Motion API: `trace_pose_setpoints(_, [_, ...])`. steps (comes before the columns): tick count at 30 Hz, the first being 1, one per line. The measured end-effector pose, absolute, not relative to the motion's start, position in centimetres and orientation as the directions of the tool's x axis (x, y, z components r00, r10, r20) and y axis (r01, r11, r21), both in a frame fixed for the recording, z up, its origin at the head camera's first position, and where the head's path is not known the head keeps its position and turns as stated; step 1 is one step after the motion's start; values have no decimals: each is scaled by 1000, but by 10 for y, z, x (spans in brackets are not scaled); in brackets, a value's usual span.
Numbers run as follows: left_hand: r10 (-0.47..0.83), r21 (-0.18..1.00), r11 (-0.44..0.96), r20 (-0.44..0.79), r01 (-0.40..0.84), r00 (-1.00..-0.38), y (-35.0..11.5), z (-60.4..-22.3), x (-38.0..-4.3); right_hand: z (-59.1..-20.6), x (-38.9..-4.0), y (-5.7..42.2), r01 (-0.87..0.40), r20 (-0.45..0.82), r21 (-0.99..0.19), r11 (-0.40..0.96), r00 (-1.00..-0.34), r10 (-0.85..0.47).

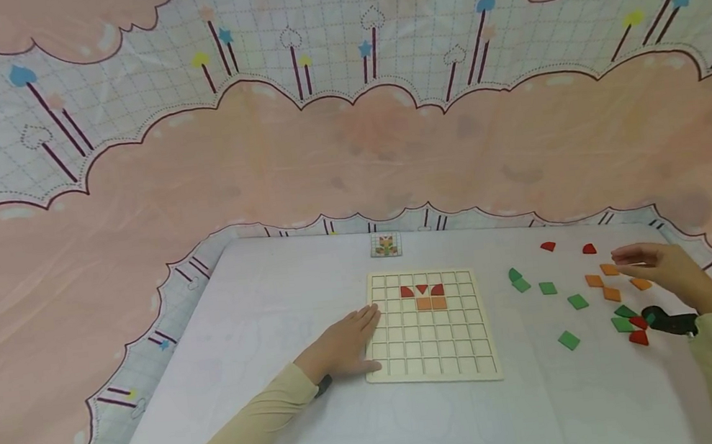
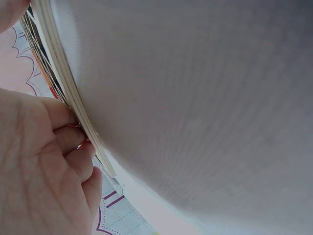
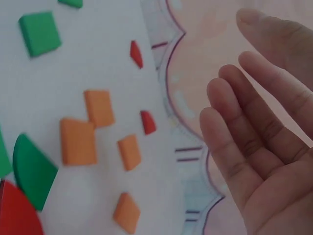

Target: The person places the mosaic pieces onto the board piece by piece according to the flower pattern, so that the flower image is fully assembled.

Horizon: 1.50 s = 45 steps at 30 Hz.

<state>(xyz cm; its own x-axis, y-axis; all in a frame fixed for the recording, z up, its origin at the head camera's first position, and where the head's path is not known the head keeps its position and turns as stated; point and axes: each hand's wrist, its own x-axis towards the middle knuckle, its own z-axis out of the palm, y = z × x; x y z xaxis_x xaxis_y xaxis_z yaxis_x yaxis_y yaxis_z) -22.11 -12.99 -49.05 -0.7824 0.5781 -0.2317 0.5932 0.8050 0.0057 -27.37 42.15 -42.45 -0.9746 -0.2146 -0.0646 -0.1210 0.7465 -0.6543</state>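
Observation:
A pale wooden grid board lies on the white table, with red pieces in its upper cells and two orange squares just below them. My left hand rests at the board's left edge, fingers extended over the rim and thumb near the lower corner. In the left wrist view, its fingers touch the edge of the board. Over the loose orange squares at the right hovers my right hand, holding nothing. The right wrist view shows its fingers apart and slightly bent.
A small picture card lies behind the board. Several green pieces are scattered to the board's right. Two red pieces lie farther back, and more red pieces lie near the right wrist. A patterned cloth hangs behind the table.

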Motion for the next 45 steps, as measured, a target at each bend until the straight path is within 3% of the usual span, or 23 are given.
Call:
trace_pose_setpoints(13, [570,12,811,-241,585,-786,-129,-488,-221,-462,-281,443,195,-382,-667,719,-918,-105])
trace_pose_setpoints(23, [567,29,815,-240,578,-788,-128,-487,-220,-478,-287,453,155,-357,-661,734,-925,-127])
trace_pose_setpoints(45, [565,28,817,-242,576,-789,-128,-488,-221,-476,-292,440,34,-265,-563,826,-954,-141])
